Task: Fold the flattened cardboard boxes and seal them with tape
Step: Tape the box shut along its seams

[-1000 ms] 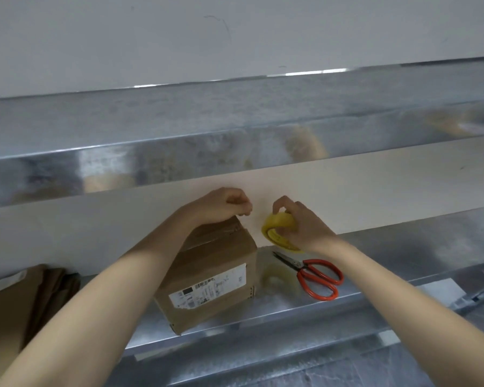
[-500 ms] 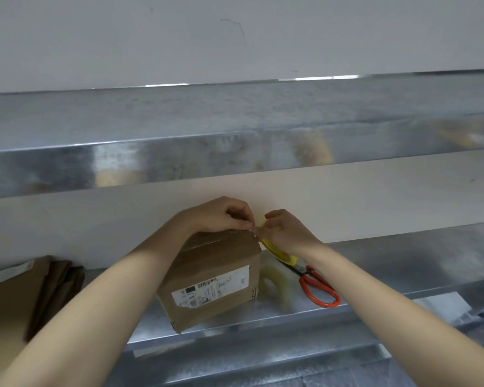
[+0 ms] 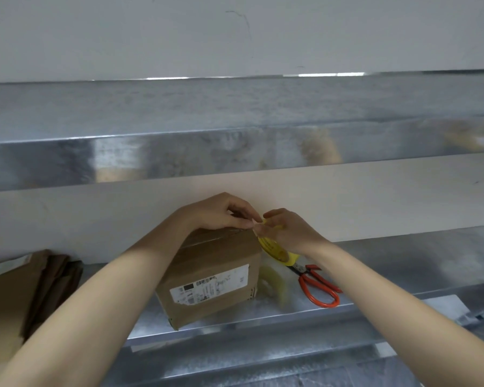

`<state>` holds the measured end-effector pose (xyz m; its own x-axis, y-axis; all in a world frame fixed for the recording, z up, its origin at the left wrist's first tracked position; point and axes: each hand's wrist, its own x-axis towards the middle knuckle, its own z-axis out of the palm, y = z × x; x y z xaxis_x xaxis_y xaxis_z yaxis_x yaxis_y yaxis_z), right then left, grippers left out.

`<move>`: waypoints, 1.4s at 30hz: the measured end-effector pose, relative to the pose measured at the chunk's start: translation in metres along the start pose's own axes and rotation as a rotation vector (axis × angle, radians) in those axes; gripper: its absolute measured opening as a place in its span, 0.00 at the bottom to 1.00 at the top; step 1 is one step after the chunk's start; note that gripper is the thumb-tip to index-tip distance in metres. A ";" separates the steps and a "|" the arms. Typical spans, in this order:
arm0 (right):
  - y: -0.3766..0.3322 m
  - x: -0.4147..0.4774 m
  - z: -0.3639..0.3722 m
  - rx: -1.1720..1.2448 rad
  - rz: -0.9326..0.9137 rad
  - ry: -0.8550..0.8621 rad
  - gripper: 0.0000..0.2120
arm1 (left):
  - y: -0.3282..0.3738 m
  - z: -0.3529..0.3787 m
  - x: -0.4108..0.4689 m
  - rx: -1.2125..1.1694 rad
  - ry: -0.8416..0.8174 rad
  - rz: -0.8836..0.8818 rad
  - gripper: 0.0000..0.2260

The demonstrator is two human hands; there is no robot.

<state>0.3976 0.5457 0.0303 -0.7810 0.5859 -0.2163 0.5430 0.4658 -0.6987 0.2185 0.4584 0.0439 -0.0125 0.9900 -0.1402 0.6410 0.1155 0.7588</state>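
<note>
Both-handed work at cardboard box [image 3: 215,275] near shelf's [image 3: 263,317] front edge. Resting left hand [image 3: 218,212] on box top, pinching tape end [image 3: 255,229] at its right edge with curled fingers. Gripping yellow tape roll [image 3: 274,251] in right hand [image 3: 288,233], fingers curled round it, just beside box.

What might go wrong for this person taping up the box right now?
1. The left hand seems to pinch the tape end at the top corner of the box, close against the right hand holding the tape roll. The strip could stick to fingers or land crooked.
2. The box's near corner sits at the front lip of the metal shelf, so a hard pull might slide it off.
3. The scissors lie below the right wrist, awkward to reach.
</note>
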 end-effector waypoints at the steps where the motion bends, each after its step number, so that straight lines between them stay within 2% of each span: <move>1: 0.000 0.001 0.000 0.002 0.003 0.003 0.20 | 0.000 0.001 0.000 -0.011 0.007 0.009 0.07; 7: 0.000 -0.001 0.001 0.005 0.006 0.003 0.19 | 0.001 0.002 0.000 0.017 0.001 -0.021 0.05; 12: 0.000 -0.004 0.000 0.014 -0.001 0.006 0.19 | 0.001 0.003 0.002 0.048 -0.014 -0.042 0.08; 16: 0.001 -0.002 0.003 0.019 -0.008 0.016 0.19 | 0.002 0.004 0.000 0.023 0.011 0.002 0.07; 25: 0.007 0.001 0.014 0.043 0.017 0.027 0.24 | 0.002 0.005 0.000 0.029 0.016 -0.014 0.06; 33: 0.006 -0.005 0.006 0.129 0.026 0.005 0.20 | 0.009 0.001 0.009 0.069 -0.026 -0.057 0.08; 39: 0.008 -0.006 0.006 0.130 0.042 0.020 0.16 | 0.013 0.002 0.013 0.213 -0.089 -0.066 0.05; 42: 0.008 -0.008 0.005 0.111 0.025 0.022 0.13 | 0.015 0.003 0.012 0.266 -0.113 -0.079 0.10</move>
<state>0.4064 0.5416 0.0236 -0.7599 0.6115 -0.2208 0.5240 0.3751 -0.7647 0.2303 0.4719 0.0511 0.0052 0.9619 -0.2735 0.8201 0.1523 0.5515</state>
